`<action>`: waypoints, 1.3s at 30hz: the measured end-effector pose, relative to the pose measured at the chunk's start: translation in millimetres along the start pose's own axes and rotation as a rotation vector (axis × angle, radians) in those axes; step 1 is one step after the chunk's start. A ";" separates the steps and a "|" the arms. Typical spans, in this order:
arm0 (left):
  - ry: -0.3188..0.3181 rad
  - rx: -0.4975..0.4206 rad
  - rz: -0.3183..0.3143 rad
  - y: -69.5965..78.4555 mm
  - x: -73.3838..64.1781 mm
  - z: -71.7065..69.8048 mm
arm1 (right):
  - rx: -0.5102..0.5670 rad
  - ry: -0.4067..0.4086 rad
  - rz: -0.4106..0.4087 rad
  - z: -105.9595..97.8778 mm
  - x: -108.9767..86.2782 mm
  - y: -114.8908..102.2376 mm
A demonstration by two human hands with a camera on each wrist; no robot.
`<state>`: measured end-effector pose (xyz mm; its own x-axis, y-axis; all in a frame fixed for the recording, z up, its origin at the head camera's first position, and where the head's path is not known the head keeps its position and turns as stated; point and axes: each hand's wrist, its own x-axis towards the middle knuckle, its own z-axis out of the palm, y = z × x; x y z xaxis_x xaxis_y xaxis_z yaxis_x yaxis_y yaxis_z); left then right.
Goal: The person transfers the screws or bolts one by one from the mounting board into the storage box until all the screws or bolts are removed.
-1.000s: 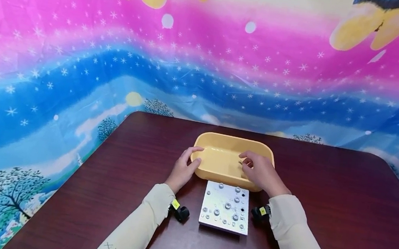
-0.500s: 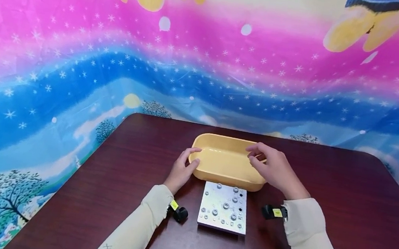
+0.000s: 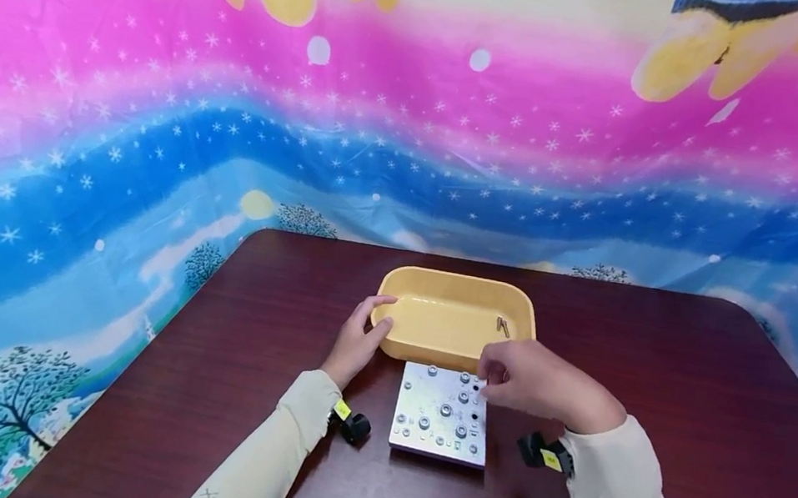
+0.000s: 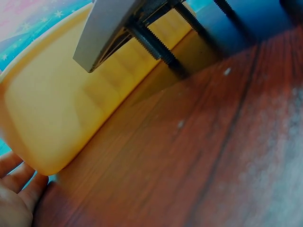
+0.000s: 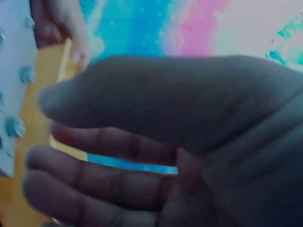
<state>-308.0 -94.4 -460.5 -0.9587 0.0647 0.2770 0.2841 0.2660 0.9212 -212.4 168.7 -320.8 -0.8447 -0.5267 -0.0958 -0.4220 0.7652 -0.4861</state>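
Silver metal plate (image 3: 425, 396), nearest on the table (image 3: 697, 398); threaded shafts (image 4: 152, 42) jut below it. I judge it stiff, fairly heavy, best held by its side edges. Its bolts (image 3: 446, 411) look hard and smooth; I would pinch the heads. Right hand (image 3: 536, 385) sits at the far right corner, fingers bent, thumb slightly apart, nothing visible between. Left hand (image 3: 354, 344) holds the left end of the yellow tray (image 3: 438, 321), just beyond the plate; tray probably light, slippery. Small screws (image 3: 503, 327) lie inside, toward its right. Behind: patterned cloth (image 3: 418, 100).
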 end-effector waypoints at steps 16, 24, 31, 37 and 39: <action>0.007 -0.003 -0.002 3.1 0.6 0.0 | -0.100 -0.197 0.166 28.3 -4.2 -23.2; 0.006 0.002 -0.008 3.3 -0.2 0.9 | -0.162 -0.180 0.183 34.4 -4.1 -27.2; 0.011 -0.001 0.001 1.7 0.2 1.1 | -0.205 -0.156 0.177 36.5 -3.1 -30.7; 0.010 0.007 -0.001 1.9 -0.6 1.1 | -0.242 -0.135 0.165 37.7 -3.3 -32.5; 0.011 0.009 0.005 1.8 -0.7 1.2 | -0.251 -0.134 0.161 37.8 -3.3 -33.1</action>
<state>-306.9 -92.7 -459.4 -0.9572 0.0552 0.2842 0.2882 0.2746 0.9173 -183.2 131.2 -337.3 -0.8632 -0.4230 -0.2758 -0.3688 0.9012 -0.2278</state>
